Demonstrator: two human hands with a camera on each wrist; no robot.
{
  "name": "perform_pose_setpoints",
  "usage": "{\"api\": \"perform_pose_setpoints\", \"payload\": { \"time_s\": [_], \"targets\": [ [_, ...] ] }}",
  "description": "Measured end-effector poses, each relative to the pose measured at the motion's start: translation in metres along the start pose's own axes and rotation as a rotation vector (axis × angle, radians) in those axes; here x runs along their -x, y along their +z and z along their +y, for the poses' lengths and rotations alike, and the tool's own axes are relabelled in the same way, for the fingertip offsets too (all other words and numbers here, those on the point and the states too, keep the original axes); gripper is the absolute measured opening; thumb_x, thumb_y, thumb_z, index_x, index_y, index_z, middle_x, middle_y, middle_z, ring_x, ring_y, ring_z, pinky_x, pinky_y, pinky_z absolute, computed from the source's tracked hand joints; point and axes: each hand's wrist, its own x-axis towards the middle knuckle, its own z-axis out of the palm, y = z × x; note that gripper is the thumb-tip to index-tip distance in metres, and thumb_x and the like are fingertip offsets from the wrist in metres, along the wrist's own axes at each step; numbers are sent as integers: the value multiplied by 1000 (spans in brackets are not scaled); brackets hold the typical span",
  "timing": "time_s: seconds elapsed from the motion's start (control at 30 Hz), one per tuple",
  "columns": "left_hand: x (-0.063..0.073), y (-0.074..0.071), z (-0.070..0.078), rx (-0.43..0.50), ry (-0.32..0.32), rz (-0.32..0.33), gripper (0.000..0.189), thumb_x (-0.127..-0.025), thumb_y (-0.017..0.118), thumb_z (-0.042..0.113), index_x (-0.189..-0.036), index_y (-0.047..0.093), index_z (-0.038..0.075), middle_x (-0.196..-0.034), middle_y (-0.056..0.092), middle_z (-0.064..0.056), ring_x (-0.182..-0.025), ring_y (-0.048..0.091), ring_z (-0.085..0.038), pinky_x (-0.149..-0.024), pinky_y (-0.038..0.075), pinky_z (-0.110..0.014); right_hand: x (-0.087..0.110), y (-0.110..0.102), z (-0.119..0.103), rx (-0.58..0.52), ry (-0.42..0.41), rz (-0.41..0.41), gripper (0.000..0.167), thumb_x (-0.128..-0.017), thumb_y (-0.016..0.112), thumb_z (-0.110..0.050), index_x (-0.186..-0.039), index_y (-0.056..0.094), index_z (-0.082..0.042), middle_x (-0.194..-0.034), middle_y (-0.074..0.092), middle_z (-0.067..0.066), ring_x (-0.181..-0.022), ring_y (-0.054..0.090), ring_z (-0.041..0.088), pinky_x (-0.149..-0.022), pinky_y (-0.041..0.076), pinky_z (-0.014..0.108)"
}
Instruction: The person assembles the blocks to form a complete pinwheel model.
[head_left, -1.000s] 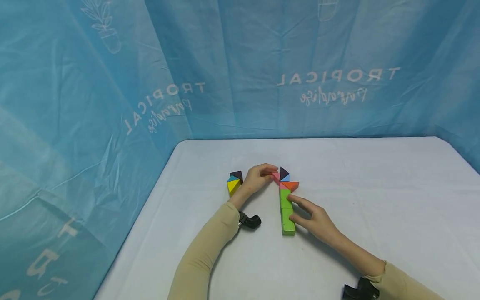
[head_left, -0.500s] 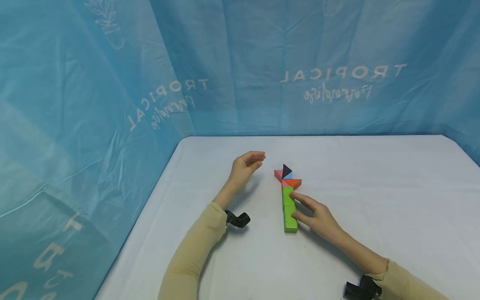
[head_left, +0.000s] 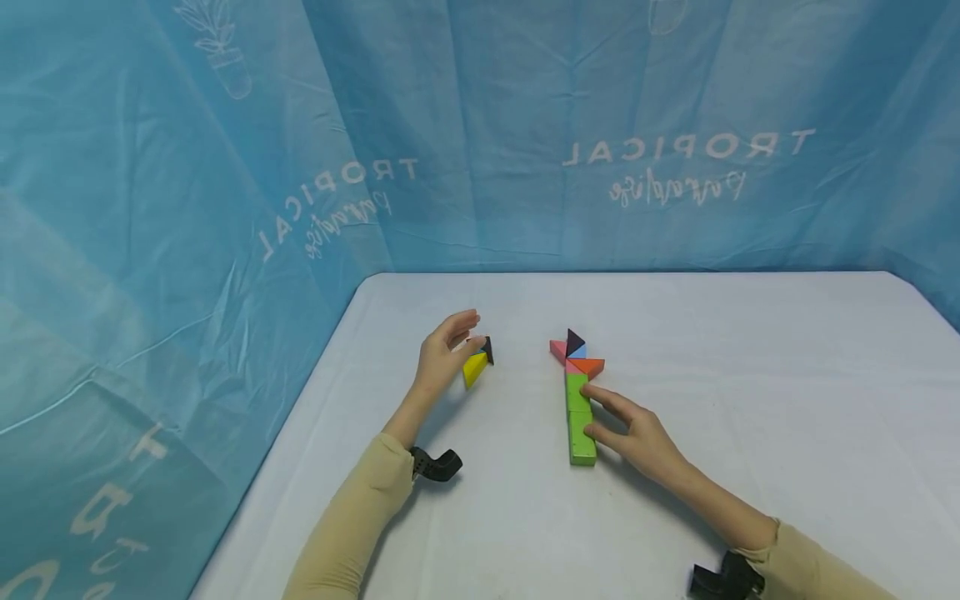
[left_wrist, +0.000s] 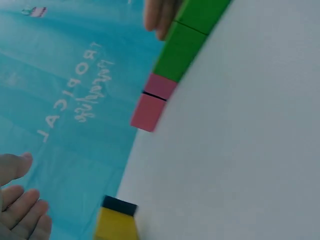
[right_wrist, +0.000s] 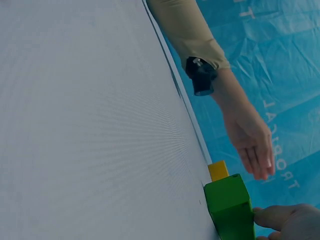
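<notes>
Green blocks (head_left: 577, 419), two end to end, lie on the table (head_left: 750, 433), their shared long axis running away from the person. The right hand (head_left: 637, 439) is nearer, just right of them, touching that side: I see index finger at the far block, thumb at the near one, spread wide and not wrapped round. Past the far end sit pink pieces (head_left: 558, 351), an orange piece (head_left: 588, 367), a blue piece (head_left: 578, 353) and a dark piece (head_left: 574, 343).

Well to the left, level with that end, are the yellow block (head_left: 474, 369) and a dark block (head_left: 490, 351). I judge that sideways gap matters most. The left hand (head_left: 441, 360) is nearest there, fingers loosely bent, apparently empty; my left wrist view shows it apart from the yellow block.
</notes>
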Motion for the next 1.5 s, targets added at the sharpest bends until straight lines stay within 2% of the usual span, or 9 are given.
{"api": "perform_pose_setpoints", "payload": {
  "time_s": [0.17, 0.27, 0.43, 0.5, 0.67, 0.93, 1.1, 1.5],
  "targets": [
    [19, -1, -15, -117, -65, 33, 68, -84, 73, 15, -141, 39, 0, -138, 48, -15, -127, 44, -23, -105, 34, -30, 2, 1, 2, 13, 3, 0, 55, -85, 69, -5, -135, 47, 3, -134, 51, 18, -130, 39, 32, -103, 33, 43],
    [28, 0, -22, -160, -107, 39, 76, -83, 75, 15, -144, 33, -2, -142, 43, -17, -131, 38, -24, -107, 32, -32, 3, 3, 3, 9, -3, -1, 55, -85, 69, -5, -135, 47, 4, -134, 51, 18, -129, 40, 32, -103, 34, 43],
    [38, 2, -33, -223, -188, 6, 83, -81, 76, 18, -145, 29, -4, -145, 38, -18, -132, 36, -30, -108, 31, -39, 5, 3, 4, 1, -13, 2, 55, -85, 69, -4, -135, 47, 4, -134, 51, 18, -129, 40, 33, -102, 34, 45],
    [40, 3, -37, -250, -200, -9, 83, -81, 77, 19, -145, 29, -4, -144, 38, -17, -131, 37, -31, -108, 31, -40, 6, 3, 4, -2, -17, 2, 55, -85, 69, -4, -135, 47, 4, -134, 51, 18, -129, 40, 33, -102, 34, 44],
    [42, 2, -40, -281, -182, -9, 75, -82, 75, 12, -142, 33, -7, -140, 44, -18, -129, 41, -31, -106, 34, -36, 5, 3, 3, -12, -18, -4, 55, -86, 69, -4, -135, 47, 4, -134, 51, 18, -129, 40, 32, -103, 33, 39],
    [45, -2, -39, -198, -137, 4, 58, -85, 68, 1, -136, 41, -9, -132, 51, -21, -120, 50, -33, -99, 42, -33, 4, 3, 3, -20, -30, -4, 55, -86, 68, -3, -135, 46, 4, -134, 51, 18, -129, 40, 33, -103, 33, 43],
    [44, -3, -38, -219, -128, 25, 47, -88, 61, -3, -133, 47, -6, -128, 56, -18, -116, 54, -30, -97, 44, -35, 3, 2, 3, -17, -40, -4, 54, -86, 68, -2, -135, 46, 5, -134, 51, 19, -129, 40, 33, -102, 33, 43],
    [39, -2, -38, -269, -129, 79, 45, -83, 55, -11, -128, 53, -5, -120, 61, -17, -112, 56, -28, -93, 47, -38, 1, 1, 2, -25, -50, 0, 55, -86, 68, -2, -135, 46, 5, -134, 50, 19, -129, 39, 33, -102, 33, 44]
  ]
}}
